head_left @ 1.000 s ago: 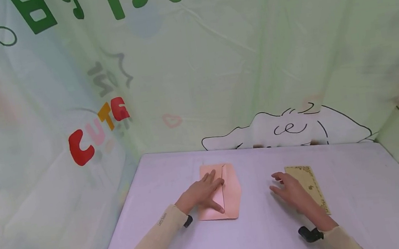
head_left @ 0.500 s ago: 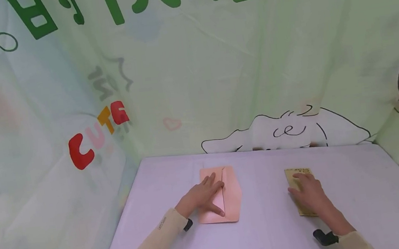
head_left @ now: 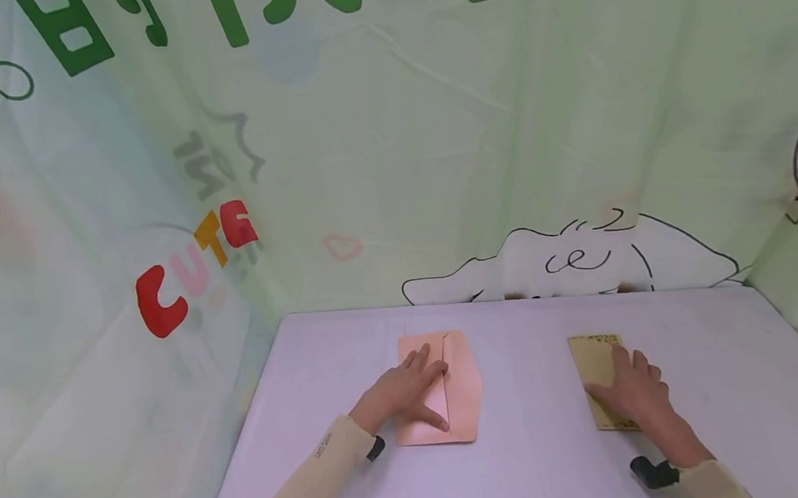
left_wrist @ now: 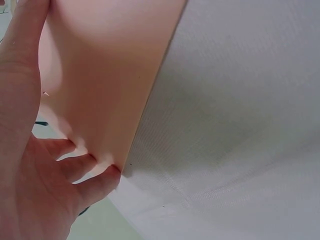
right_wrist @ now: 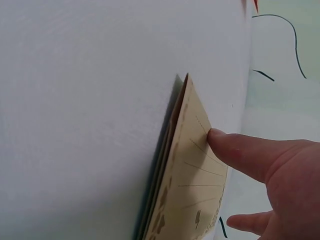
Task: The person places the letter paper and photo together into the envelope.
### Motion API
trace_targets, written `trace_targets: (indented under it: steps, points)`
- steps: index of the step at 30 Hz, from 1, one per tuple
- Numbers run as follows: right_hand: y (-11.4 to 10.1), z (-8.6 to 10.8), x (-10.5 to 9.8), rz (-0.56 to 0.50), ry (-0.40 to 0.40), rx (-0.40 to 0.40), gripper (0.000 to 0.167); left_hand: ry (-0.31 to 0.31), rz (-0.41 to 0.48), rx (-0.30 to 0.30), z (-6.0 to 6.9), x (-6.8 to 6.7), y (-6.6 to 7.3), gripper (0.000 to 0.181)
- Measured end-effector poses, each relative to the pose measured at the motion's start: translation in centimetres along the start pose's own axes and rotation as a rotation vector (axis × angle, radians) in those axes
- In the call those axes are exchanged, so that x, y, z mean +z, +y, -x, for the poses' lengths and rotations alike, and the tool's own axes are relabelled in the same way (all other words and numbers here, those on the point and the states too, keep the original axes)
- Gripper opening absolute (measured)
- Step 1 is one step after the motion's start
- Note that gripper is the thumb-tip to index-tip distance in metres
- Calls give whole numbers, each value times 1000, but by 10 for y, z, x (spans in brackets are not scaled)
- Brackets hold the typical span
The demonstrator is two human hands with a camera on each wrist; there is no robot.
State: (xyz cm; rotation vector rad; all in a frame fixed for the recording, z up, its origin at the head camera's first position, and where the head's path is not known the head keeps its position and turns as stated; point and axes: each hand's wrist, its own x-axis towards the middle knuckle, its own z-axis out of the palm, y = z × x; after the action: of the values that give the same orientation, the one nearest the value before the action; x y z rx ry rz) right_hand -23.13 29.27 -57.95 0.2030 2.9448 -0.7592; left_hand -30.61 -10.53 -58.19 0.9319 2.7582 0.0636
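A pink envelope lies on the table with its pointed flap spread out to the right. My left hand rests on it with fingers spread. In the left wrist view, several fingertips press near the envelope's edge. Further right is a yellowish card with a dark patterned border. My right hand lies over its right side, the thumb reaching across its face. The right wrist view shows printed lines on the card, several layers along its edge, and one digit touching its surface.
A pale lilac cloth covers the table. Behind it and to the left hangs a printed fabric curtain with lettering and drawings. Dark wrist cameras sit beneath the forearms. The table's far edge runs just beyond the envelope and card.
My right hand has moved right from beside the card to over it, then towards its right side, its fingers spreading. The left hand stays on the envelope. The view has tilted slightly.
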Motion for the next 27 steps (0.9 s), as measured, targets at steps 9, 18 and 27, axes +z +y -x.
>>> trace_targets:
  steps: [9,18,27]
  points:
    - [-3,-2,-7,-32,-10,5,97,3,5,9,2,-3,1,99]
    - [19,-10,-14,-148,-54,29,83,0,10,14,5,-5,3,99]
    - [36,-3,-29,-287,-90,5,52,-7,16,8,4,-3,2,99]
